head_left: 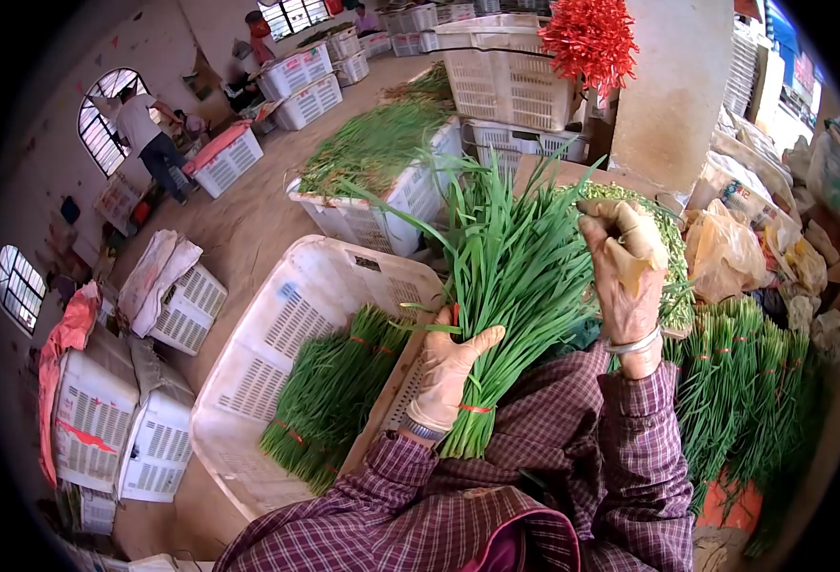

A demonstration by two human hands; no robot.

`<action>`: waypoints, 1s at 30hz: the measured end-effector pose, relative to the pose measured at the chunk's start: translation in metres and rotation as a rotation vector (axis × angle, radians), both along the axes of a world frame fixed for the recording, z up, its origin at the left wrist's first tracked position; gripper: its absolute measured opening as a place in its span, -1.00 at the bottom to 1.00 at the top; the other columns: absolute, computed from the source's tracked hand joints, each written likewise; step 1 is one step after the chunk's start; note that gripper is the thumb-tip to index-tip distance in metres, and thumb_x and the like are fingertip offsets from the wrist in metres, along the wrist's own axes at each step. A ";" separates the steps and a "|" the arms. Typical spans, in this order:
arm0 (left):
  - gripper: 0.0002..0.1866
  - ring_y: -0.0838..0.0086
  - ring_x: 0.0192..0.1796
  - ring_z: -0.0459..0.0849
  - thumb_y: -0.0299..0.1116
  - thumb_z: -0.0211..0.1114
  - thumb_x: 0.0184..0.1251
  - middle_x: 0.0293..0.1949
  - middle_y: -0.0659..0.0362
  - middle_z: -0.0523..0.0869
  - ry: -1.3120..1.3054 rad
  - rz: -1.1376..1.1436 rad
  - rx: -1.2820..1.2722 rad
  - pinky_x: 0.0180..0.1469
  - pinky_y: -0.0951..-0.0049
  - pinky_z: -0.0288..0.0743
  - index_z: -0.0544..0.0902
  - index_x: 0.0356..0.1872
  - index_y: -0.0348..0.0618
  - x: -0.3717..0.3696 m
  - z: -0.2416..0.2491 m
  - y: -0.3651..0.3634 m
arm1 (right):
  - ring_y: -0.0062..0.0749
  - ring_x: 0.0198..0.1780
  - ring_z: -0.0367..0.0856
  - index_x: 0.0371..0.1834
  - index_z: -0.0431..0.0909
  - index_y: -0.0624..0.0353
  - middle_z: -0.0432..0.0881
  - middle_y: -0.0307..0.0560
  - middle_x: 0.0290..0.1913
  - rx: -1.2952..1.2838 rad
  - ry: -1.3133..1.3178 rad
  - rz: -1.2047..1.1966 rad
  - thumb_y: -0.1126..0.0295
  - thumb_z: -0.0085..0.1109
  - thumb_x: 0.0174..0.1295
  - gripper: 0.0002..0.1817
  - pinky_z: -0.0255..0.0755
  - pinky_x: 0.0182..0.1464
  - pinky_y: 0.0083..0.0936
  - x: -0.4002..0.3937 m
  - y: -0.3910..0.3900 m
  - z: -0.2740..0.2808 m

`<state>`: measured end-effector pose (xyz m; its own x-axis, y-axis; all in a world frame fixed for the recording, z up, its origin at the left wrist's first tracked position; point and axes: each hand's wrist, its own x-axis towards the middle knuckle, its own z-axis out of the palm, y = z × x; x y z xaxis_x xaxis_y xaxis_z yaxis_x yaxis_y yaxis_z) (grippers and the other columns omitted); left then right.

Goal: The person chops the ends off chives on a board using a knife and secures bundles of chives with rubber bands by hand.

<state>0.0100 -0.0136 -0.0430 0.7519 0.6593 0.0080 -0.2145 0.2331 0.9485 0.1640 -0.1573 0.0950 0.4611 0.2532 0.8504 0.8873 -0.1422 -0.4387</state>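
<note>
The left hand's (448, 367) gloved fingers (482, 339) were wrapped around one tied bunch of chives (506, 286), held upright over the lap. The right hand (627, 272) was raised beside the leaf tips, fingers curled together. Several bunches lay in one white crate (277, 324).

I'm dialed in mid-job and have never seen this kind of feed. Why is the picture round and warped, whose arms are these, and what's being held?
This is one camera worn on a person's head, looking forward and down; its wide lens bends the edges. The plaid sleeves are that person's own arms. The left hand, gloved, grips a bundle of green chives bound low down with a red band. The right hand, also gloved, is raised beside the leaf tips. Below left, a white crate holds tied bunches. More bunches lie at right. Other people work by the far windows.
</note>
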 end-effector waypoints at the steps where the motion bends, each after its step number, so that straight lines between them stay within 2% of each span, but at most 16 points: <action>1: -0.40 0.44 0.02 0.69 -0.38 0.63 0.16 0.02 0.15 0.74 0.022 0.025 0.074 0.16 0.39 0.57 0.56 0.19 -0.30 0.001 -0.003 0.000 | -0.24 -0.25 0.61 -0.17 0.71 0.16 0.66 -0.15 -0.34 -0.033 -0.015 0.060 0.43 0.42 0.16 -0.82 0.44 -0.05 -0.31 -0.010 0.005 0.004; 5: -0.38 0.44 0.03 0.67 -0.35 0.64 0.14 0.04 0.15 0.73 0.038 0.048 0.196 0.16 0.38 0.55 0.57 0.20 -0.30 0.004 0.001 -0.005 | -0.27 -0.25 0.60 -0.19 0.70 0.15 0.63 -0.24 -0.38 -0.064 -0.096 0.188 0.30 0.53 0.03 -0.70 0.41 -0.07 -0.29 -0.027 0.028 0.010; 8: -0.39 0.44 0.03 0.67 -0.37 0.64 0.14 0.04 0.16 0.73 0.022 0.036 0.228 0.15 0.40 0.56 0.58 0.20 -0.30 0.002 0.016 -0.014 | -0.18 -0.26 0.61 -0.30 0.69 0.10 0.63 -0.18 -0.39 -0.095 -0.143 0.154 0.30 0.48 0.08 -0.80 0.43 -0.09 -0.26 -0.020 0.044 0.004; 12: -0.43 0.45 0.00 0.69 -0.41 0.62 0.17 0.03 0.17 0.73 0.019 0.022 0.122 0.14 0.44 0.59 0.58 0.19 -0.29 0.005 -0.005 -0.006 | -0.13 -0.28 0.60 -0.39 0.68 0.10 0.63 -0.12 -0.38 -0.024 -0.195 0.072 0.38 0.39 0.12 -0.92 0.44 -0.13 -0.23 0.001 0.054 0.001; 14: -0.44 0.44 -0.02 0.70 -0.44 0.59 0.19 0.04 0.17 0.73 0.018 0.006 0.046 0.12 0.45 0.61 0.58 0.20 -0.29 0.003 -0.005 -0.003 | -0.20 -0.27 0.62 -0.38 0.69 0.15 0.65 -0.12 -0.34 0.017 -0.175 0.019 0.38 0.35 0.21 -0.90 0.48 -0.13 -0.30 0.015 0.046 0.010; 16: -0.52 0.39 0.01 0.75 -0.55 0.49 0.27 0.04 0.09 0.74 -0.016 -0.034 -0.007 0.14 0.42 0.68 0.57 0.22 -0.31 -0.001 0.014 -0.006 | -0.34 -0.22 0.65 -0.33 0.72 0.21 0.70 -0.14 -0.24 0.147 0.115 -0.016 0.32 0.29 0.34 -0.82 0.52 -0.08 -0.41 0.031 0.031 0.012; 18: -0.58 0.30 0.04 0.79 -0.68 0.34 0.35 0.02 -0.05 0.74 -0.045 -0.054 -0.229 0.15 0.35 0.76 0.54 0.21 -0.35 0.001 0.001 0.008 | -0.45 -0.13 0.67 -0.13 0.73 0.28 0.74 -0.12 -0.14 0.185 0.184 -0.138 0.24 0.25 0.45 -0.73 0.55 -0.05 -0.48 0.053 -0.001 0.019; 20: -0.57 0.32 -0.02 0.80 -0.67 0.33 0.37 0.02 -0.03 0.73 -0.087 0.012 -0.163 0.12 0.39 0.77 0.51 0.23 -0.34 0.002 0.012 0.008 | -0.36 -0.04 0.68 0.17 0.62 0.30 0.71 -0.01 0.01 0.257 0.151 -0.022 0.19 0.23 0.47 -0.59 0.59 -0.07 -0.42 0.071 -0.024 0.010; 22: -0.56 0.34 -0.06 0.79 -0.63 0.31 0.41 0.01 0.00 0.73 -0.167 0.009 -0.128 0.09 0.41 0.76 0.48 0.28 -0.31 0.009 0.027 0.012 | -0.12 0.13 0.68 0.44 0.39 0.27 0.61 0.17 0.22 0.068 0.175 -0.014 0.13 0.24 0.46 -0.39 0.62 0.05 -0.36 0.051 -0.043 -0.008; 23: -0.55 0.38 -0.06 0.78 -0.57 0.32 0.43 0.01 0.04 0.73 -0.137 0.041 -0.083 0.10 0.45 0.73 0.46 0.30 -0.28 0.012 0.037 0.013 | 0.10 0.30 0.58 0.57 0.19 0.24 0.44 0.32 0.41 -0.005 0.394 0.075 0.04 0.31 0.39 -0.17 0.58 0.23 -0.23 0.030 -0.052 -0.019; 24: -0.55 0.42 0.00 0.76 -0.54 0.35 0.42 0.03 0.06 0.72 -0.129 -0.004 -0.100 0.16 0.46 0.69 0.45 0.28 -0.25 0.014 0.046 0.017 | 0.22 0.42 0.44 0.64 0.02 0.26 0.31 0.47 0.48 -0.038 0.597 0.208 -0.03 0.37 0.31 0.02 0.47 0.38 -0.06 0.012 -0.053 -0.037; 25: -0.56 0.43 0.03 0.75 -0.52 0.37 0.42 0.04 0.07 0.72 -0.135 -0.029 -0.047 0.19 0.45 0.66 0.45 0.25 -0.25 0.020 0.058 0.018 | 0.26 0.49 0.34 0.66 -0.13 0.29 0.19 0.52 0.53 -0.069 0.690 0.404 -0.07 0.43 0.24 0.16 0.42 0.42 0.00 0.003 -0.047 -0.071; 27: -0.58 0.48 0.08 0.71 -0.44 0.42 0.39 0.08 0.13 0.70 -0.241 -0.119 -0.061 0.20 0.48 0.60 0.47 0.19 -0.22 0.037 0.066 0.013 | 0.24 0.55 0.25 0.68 -0.25 0.28 0.09 0.48 0.58 -0.226 0.938 0.567 -0.06 0.47 0.21 0.25 0.26 0.52 -0.03 -0.032 -0.027 -0.108; 28: -0.42 0.47 0.14 0.66 -0.36 0.50 0.34 0.10 0.14 0.68 -0.173 -0.153 0.040 0.22 0.47 0.54 0.43 0.29 -0.22 0.051 0.071 0.011 | 0.12 0.56 0.25 0.67 -0.15 0.31 0.10 0.43 0.59 -0.094 0.870 0.666 -0.02 0.50 0.19 0.21 0.22 0.54 -0.08 -0.028 -0.002 -0.157; 29: -0.32 0.45 0.18 0.63 -0.31 0.54 0.29 0.11 0.12 0.67 -0.143 -0.189 0.211 0.26 0.44 0.51 0.39 0.35 -0.22 0.060 0.074 0.009 | -0.03 0.56 0.27 0.62 0.07 0.35 0.05 0.39 0.61 -0.240 0.913 0.593 0.08 0.55 0.17 0.09 0.21 0.54 -0.13 -0.031 0.009 -0.146; 30: -0.22 0.42 0.21 0.61 -0.27 0.58 0.25 0.13 0.09 0.66 -0.115 -0.226 0.379 0.29 0.41 0.49 0.35 0.41 -0.22 0.068 0.076 0.006 | -0.19 0.38 0.50 0.42 0.40 0.37 0.36 0.27 0.47 -0.067 0.877 0.365 0.28 0.56 0.15 -0.19 0.38 0.42 -0.22 -0.038 0.026 -0.160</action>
